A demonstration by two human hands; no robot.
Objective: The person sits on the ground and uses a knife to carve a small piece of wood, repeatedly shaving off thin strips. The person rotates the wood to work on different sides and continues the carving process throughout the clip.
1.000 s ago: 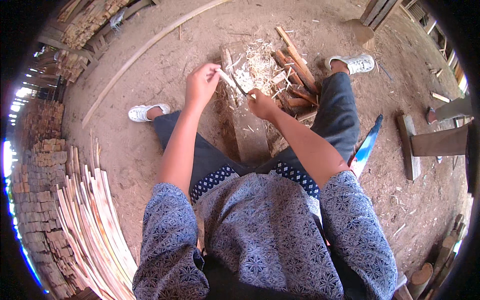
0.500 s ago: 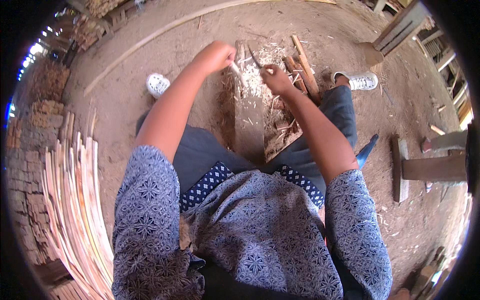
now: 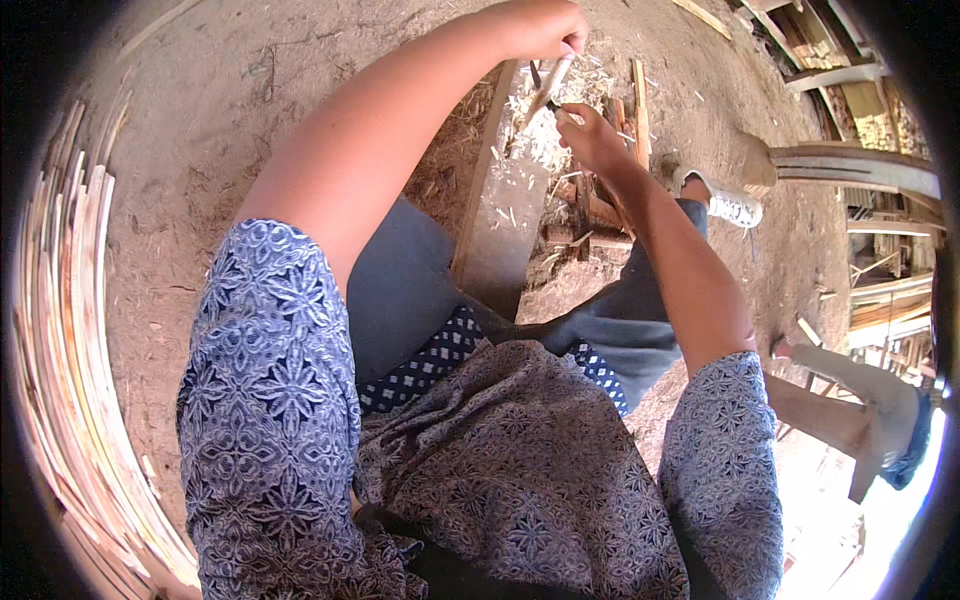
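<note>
My left hand (image 3: pixel 548 28), at the top of the view, is closed around one end of a pale wooden stick (image 3: pixel 546 95) that slants down toward the bench. Closed as well, my right hand (image 3: pixel 594 135) grips a knife by its handle, and its dark blade (image 3: pixel 535 75) points up and away. Stick and blade cross close together; whether they touch is hard to tell. Beneath them the wooden bench (image 3: pixel 497 225) stretches away from between my legs. Pale shavings (image 3: pixel 520 170) cover its far part.
Dark and light wood pieces (image 3: pixel 590 215) lie right of the bench. A bundle of long pale strips (image 3: pixel 75 330) runs along the left side. A wooden post (image 3: pixel 850 168) and stacked timber (image 3: pixel 870 100) stand at right. Another person (image 3: pixel 850 370) is at the far right.
The view has swung, so the bench slants and the strips sit farther left. My left hand has come closer to my right one, with the stick now crossing the knife blade.
</note>
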